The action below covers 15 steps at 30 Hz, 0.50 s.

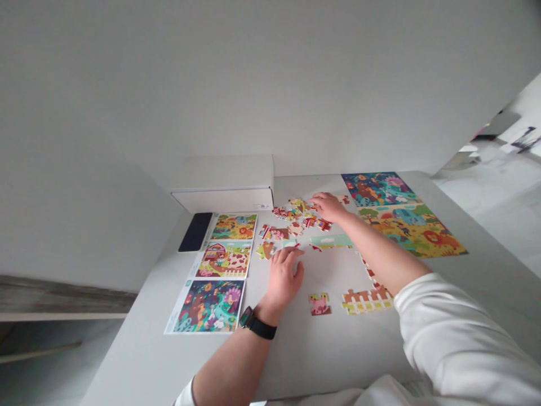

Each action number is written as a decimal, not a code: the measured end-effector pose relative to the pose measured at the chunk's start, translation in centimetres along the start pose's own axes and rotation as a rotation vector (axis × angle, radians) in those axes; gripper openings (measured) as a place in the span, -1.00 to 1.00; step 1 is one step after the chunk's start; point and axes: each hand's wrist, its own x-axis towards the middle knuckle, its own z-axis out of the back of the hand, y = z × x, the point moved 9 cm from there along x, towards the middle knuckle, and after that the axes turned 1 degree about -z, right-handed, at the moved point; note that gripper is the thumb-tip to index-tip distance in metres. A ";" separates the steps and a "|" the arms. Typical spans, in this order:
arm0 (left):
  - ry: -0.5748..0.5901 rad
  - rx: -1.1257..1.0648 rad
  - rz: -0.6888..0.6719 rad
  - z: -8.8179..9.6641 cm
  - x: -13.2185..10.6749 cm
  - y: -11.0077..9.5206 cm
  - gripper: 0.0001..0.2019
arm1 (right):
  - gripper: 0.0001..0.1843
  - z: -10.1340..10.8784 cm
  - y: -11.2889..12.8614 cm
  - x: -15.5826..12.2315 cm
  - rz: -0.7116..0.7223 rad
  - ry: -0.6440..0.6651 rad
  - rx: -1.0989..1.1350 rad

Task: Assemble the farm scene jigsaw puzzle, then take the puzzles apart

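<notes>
My left hand [285,277], with a black watch [256,324] on its wrist, rests with fingers spread at the edge of a pale green puzzle piece [289,243]. Over the far pile of loose puzzle pieces [291,213] reaches my right hand [329,206], its fingers extended; what lies under them is partly hidden. Joined pale green pieces [332,241] form a top strip between the hands. A white-fence strip [367,301] and a right-side strip [367,266] meet near my right forearm, which covers part of them. A separate pig piece [320,304] lies nearer me.
Left of the pieces is a reference sheet with three pictures, including a farm picture [226,260]. A dark phone [195,232] lies beside it, before a white box [224,183] at the wall. Two finished-looking pictures, a dark forest [380,189] and a lion scene [416,230], lie right.
</notes>
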 end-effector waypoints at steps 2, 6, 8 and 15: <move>-0.010 -0.012 -0.002 0.1 0.0 0.0 -0.69 | -0.42 -0.7 1.9 1.4 0.029 0.030 -0.022; -0.025 -0.043 -0.003 0.0 -0.1 0.0 -0.69 | -0.45 -1.9 4.0 3.6 0.017 0.095 -0.084; -0.034 -0.061 -0.015 0.1 -0.2 0.0 -0.67 | -0.45 -2.2 4.3 4.3 -0.009 0.116 -0.097; -0.056 -0.090 -0.038 0.2 -0.3 -0.2 -0.68 | -0.40 -2.2 6.6 3.6 0.135 0.058 0.019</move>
